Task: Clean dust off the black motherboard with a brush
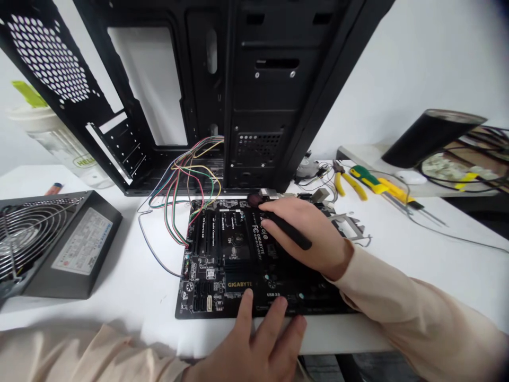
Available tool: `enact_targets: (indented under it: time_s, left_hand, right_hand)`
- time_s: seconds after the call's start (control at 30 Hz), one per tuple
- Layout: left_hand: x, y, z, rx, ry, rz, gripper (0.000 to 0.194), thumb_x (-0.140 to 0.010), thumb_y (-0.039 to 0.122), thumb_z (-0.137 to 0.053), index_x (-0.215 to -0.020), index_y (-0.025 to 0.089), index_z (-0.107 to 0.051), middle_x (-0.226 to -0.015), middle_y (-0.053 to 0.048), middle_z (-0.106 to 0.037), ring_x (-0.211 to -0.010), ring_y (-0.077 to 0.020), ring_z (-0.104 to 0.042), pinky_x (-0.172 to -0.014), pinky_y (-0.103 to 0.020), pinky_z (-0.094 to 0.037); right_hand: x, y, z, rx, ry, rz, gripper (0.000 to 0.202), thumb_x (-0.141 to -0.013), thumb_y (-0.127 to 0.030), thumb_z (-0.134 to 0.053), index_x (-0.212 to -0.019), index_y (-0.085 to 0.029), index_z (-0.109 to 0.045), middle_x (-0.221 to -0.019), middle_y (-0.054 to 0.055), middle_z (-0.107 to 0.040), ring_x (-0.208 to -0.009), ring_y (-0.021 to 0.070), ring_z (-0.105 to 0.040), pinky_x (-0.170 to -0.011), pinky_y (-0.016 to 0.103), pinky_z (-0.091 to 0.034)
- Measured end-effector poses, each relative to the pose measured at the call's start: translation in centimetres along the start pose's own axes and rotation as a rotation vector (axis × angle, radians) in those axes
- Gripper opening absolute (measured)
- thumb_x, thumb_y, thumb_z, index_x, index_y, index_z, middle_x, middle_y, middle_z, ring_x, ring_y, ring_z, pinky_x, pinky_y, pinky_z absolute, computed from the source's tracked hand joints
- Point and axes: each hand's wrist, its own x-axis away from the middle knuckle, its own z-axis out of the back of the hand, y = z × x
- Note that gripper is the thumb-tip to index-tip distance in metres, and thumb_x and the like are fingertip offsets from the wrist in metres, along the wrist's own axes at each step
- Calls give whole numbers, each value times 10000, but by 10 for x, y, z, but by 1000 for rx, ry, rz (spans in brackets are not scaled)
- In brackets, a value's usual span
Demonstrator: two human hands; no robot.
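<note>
A black Gigabyte motherboard (238,268) lies flat on the white table. My right hand (312,223) is closed around the black handle of a small brush (289,232). The dark, rounded head of the brush is at the board's far edge, close to the computer case. My left hand (254,339) lies with fingers spread at the near edge, fingertips resting on the board. Thin coloured wires (173,212) run from the case to the board's left side. My right hand and sleeve hide part of the board's right half.
The open black computer case (254,95) stands directly behind the board. A power supply (75,249) sits at left, near a clear bottle (66,140). Yellow-handled pliers (344,180), a green-and-yellow screwdriver (368,179) and a yellow utility knife (400,192) lie at the back right.
</note>
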Motion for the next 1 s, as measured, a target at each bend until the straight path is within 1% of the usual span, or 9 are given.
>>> enact_targets:
  time_s: [0.13, 0.27, 0.37, 0.53, 0.6, 0.67, 0.83, 0.93, 1.0]
  left_hand:
    - [0, 0, 1, 8, -20, -15, 238, -956, 345, -485, -1095, 303, -673, -1311, 10, -571, -1080, -239, -567, -827, -393, -508]
    - [-1, 0, 1, 6, 13, 12, 231, -950, 352, -494, -1062, 300, -689, -1283, 26, -589, -1056, -225, -567, -799, -369, -512]
    - [-2, -1, 0, 4, 20, 25, 225, -946, 355, -502, -1052, 302, -693, -1274, 32, -593, -1054, -224, -563, -792, -366, -508]
    - [-2, -3, 3, 13, -5, 4, 222, -949, 343, -501, -1061, 303, -688, -1278, 27, -590, -1065, -229, -557, -813, -377, -489]
    - [-3, -3, 4, 11, -12, 1, 228, -954, 343, -491, -1068, 304, -685, -1280, 31, -589, -1070, -227, -553, -805, -373, -489]
    - [-3, -3, 4, 7, -6, 6, 231, -955, 353, -488, -1065, 309, -686, -1267, 41, -596, -1067, -227, -552, -793, -374, -493]
    - [-2, -3, 2, 11, 4, 8, 224, -955, 349, -488, -1051, 331, -690, -1239, 69, -612, -1053, -223, -562, -773, -374, -503]
    - [-3, -5, 4, 2, 9, 5, 215, -953, 345, -497, -1044, 328, -691, -1224, 70, -620, -1050, -219, -564, -763, -367, -510]
    - [-4, -6, 6, 5, -5, -6, 215, -954, 343, -494, -1045, 331, -689, -1225, 70, -619, -1055, -221, -563, -763, -368, -512]
  right_hand:
    - [-1, -3, 2, -59, -66, 54, 236, -932, -271, -458, -1056, -142, -612, -983, 105, -716, -898, 226, -667, -826, 404, -520]
    - [-2, -9, 3, -147, -74, 132, 233, -930, -264, -465, -1089, -153, -593, -1020, 95, -706, -935, 201, -650, -856, 383, -512]
    - [-1, -8, 3, -110, -108, 108, 242, -931, -270, -455, -1083, -154, -604, -1025, 100, -705, -936, 215, -654, -847, 397, -520]
    - [0, -1, 2, -8, -33, -7, 251, -931, -267, -455, -1081, -139, -610, -1024, 112, -709, -930, 235, -665, -835, 410, -534]
    - [0, -1, 2, 27, -63, -26, 253, -926, -266, -457, -1064, -126, -615, -994, 120, -709, -914, 244, -663, -830, 422, -531]
    - [-1, -4, 3, 19, -105, 2, 255, -925, -265, -453, -1053, -118, -618, -980, 125, -705, -912, 245, -659, -825, 422, -531]
    - [-1, -15, 4, -91, -107, 123, 282, -937, -253, -426, -1124, -118, -588, -1088, 122, -678, -992, 227, -635, -859, 394, -522]
    - [-1, -12, 2, -70, -146, 100, 276, -935, -264, -434, -1117, -136, -596, -1073, 116, -687, -975, 230, -642, -854, 404, -521]
    - [0, -8, 1, -46, -131, 64, 273, -935, -263, -432, -1104, -130, -600, -1049, 121, -696, -960, 236, -651, -847, 414, -525]
